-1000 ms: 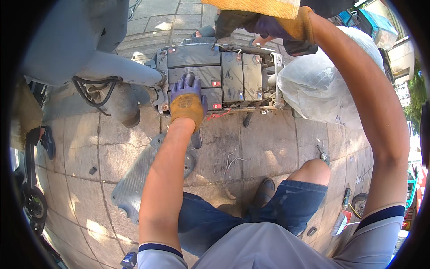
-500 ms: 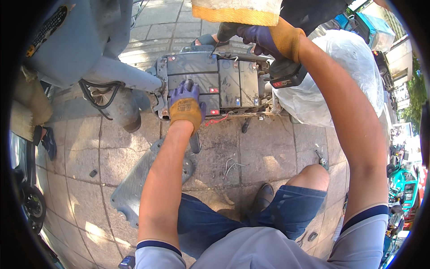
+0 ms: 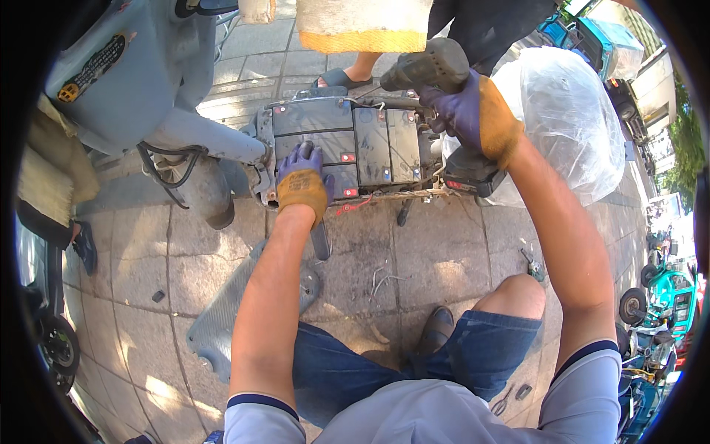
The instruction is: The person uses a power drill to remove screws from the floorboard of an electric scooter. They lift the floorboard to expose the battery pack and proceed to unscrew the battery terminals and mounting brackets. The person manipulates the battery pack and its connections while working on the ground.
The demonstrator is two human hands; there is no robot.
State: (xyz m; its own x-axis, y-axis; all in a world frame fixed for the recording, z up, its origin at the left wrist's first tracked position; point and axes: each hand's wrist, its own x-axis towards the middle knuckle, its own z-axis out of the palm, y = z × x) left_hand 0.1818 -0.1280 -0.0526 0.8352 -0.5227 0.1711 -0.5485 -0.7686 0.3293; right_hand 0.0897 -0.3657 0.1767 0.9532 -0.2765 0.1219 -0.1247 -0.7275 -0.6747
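Observation:
My right hand [image 3: 479,118], in a purple and tan glove, grips a dark cordless drill [image 3: 433,66] by the handle. The drill's thin bit slants down to the left, near the far edge of the battery compartment; whether its tip touches anything is unclear. Its battery pack [image 3: 473,181] shows below my wrist. My left hand [image 3: 304,181], gloved alike, lies with fingers apart on the near-left batteries. Several dark batteries sit side by side in the scooter's open floor frame, among them a far lengthwise battery [image 3: 310,116] and a crosswise battery [image 3: 372,148]. Their terminals have red and blue marks.
A grey scooter front [image 3: 148,81] stands at left. Clear plastic sheeting [image 3: 566,126] bulges at right. On the paving lie a grey ridged floor panel [image 3: 222,318], loose cable ties [image 3: 383,281] and a small metal tool [image 3: 532,266]. Another person's sandalled foot [image 3: 347,76] is beyond the scooter.
My right hand has come nearer and tilted, so more of the drill shows. The bit has shifted slightly right. My left hand stays on the batteries; the view has shifted a little.

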